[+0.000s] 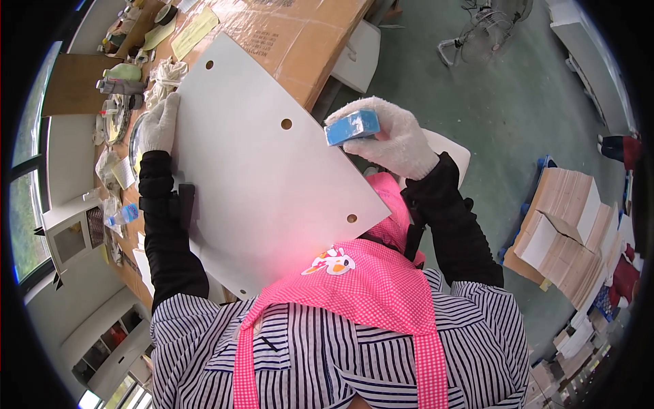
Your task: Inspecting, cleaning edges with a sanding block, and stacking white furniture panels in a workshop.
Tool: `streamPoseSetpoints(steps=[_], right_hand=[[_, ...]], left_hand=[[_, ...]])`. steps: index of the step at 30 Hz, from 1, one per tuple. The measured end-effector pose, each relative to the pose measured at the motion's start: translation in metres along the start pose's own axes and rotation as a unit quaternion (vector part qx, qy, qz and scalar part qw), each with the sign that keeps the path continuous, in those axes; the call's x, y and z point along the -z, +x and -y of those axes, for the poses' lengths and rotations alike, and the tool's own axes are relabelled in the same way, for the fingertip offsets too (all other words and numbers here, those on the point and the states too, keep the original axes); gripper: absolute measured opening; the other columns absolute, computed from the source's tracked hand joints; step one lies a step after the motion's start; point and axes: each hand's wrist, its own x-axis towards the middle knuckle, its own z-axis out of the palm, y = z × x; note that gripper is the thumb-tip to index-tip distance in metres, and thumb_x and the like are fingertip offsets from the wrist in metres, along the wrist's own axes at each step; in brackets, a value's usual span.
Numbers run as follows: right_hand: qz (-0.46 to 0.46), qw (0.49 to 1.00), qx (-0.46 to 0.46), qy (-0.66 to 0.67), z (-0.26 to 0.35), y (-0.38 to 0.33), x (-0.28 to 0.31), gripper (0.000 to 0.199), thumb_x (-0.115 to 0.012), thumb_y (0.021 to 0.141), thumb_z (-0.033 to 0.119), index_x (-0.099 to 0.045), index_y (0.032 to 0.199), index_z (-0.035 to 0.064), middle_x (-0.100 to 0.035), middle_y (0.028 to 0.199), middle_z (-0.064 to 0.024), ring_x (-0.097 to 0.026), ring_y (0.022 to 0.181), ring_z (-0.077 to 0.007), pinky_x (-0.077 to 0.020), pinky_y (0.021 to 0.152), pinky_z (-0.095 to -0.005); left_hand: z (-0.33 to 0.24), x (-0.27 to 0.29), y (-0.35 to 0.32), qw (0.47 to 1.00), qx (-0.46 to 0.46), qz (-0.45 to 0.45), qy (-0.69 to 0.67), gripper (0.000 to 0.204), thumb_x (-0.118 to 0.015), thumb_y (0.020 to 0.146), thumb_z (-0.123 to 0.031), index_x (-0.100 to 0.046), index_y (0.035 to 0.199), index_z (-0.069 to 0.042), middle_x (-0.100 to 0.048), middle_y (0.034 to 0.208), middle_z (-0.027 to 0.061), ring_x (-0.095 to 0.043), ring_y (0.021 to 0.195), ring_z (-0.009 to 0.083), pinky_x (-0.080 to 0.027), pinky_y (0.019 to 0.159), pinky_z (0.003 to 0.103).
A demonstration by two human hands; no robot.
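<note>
One o'clock: right hand (394, 136) pinches blue block (352, 127)! Ten: left hand (160, 126), grip unclear; if loose, white panel (252, 174) could slip.

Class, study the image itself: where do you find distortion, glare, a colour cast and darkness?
Head view, left: the window bends with fisheye distortion; head view, centre: whitish glare on the blue block, and a pink cast on the white panel near the pink apron, probably reflected; head view, corners: the picture falls to black.
</note>
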Motion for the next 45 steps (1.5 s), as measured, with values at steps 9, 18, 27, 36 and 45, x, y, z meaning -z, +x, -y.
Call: streamPoseSetpoints(steps=[9, 18, 27, 36, 45], right_hand=[[0.129, 0.977, -0.168, 0.025, 0.013, -0.094, 0.046, 0.039, -0.08, 0.076, -0.009, -0.069, 0.112, 0.0025, -0.071, 0.112, -0.0065, -0.068, 0.103, -0.0156, -0.0534, 0.095, -0.0317], [-0.066, 0.992, -0.071, 0.075, -0.017, -0.015, 0.045, 0.034, -0.063, 0.089, -0.006, -0.06, 0.122, -0.0009, -0.068, 0.123, -0.0122, -0.065, 0.111, -0.0168, -0.0512, 0.101, -0.0328], [-0.029, 0.998, 0.054, 0.009, 0.026, 0.124, 0.008, 0.026, -0.073, 0.092, 0.008, -0.065, 0.116, 0.0022, -0.069, 0.111, -0.0034, -0.063, 0.106, -0.0107, -0.0501, 0.098, -0.0285], [-0.03, 0.987, 0.121, -0.101, 0.057, 0.205, -0.011, 0.029, -0.077, 0.088, 0.017, -0.07, 0.113, 0.0057, -0.07, 0.106, -0.0018, -0.065, 0.102, -0.0109, -0.0519, 0.093, -0.0279], [0.029, 0.99, 0.083, -0.113, 0.036, 0.16, -0.003, 0.029, -0.074, 0.088, 0.007, -0.066, 0.116, 0.0037, -0.068, 0.11, -0.0028, -0.063, 0.105, -0.0107, -0.0505, 0.095, -0.0275]], left_hand=[[0.026, 0.002, -0.004, 0.998, -0.013, -0.014, 0.065, 0.05, -0.059, 0.1, -0.047, -0.073, 0.117, -0.002, -0.075, 0.108, 0.0148, -0.069, 0.1, 0.0222, -0.05, 0.092, 0.034], [0.014, 0.001, -0.008, 0.999, -0.012, -0.04, -0.017, 0.046, -0.061, 0.1, -0.041, -0.073, 0.115, 0.001, -0.075, 0.105, 0.0109, -0.068, 0.096, 0.0195, -0.049, 0.088, 0.032], [-0.064, 0.021, -0.028, 0.997, -0.048, -0.047, 0.03, 0.043, -0.06, 0.098, -0.046, -0.075, 0.101, -0.005, -0.07, 0.081, 0.0097, -0.065, 0.078, 0.0204, -0.049, 0.077, 0.035], [-0.106, 0.031, -0.034, 0.997, -0.057, -0.042, 0.025, 0.04, -0.06, 0.097, -0.044, -0.075, 0.104, -0.008, -0.072, 0.086, 0.0088, -0.068, 0.082, 0.0226, -0.051, 0.08, 0.034], [-0.096, 0.029, -0.029, 0.996, -0.057, -0.037, 0.055, 0.04, -0.062, 0.098, -0.037, -0.074, 0.106, -0.001, -0.071, 0.093, 0.0162, -0.067, 0.092, 0.0287, -0.049, 0.087, 0.037]])
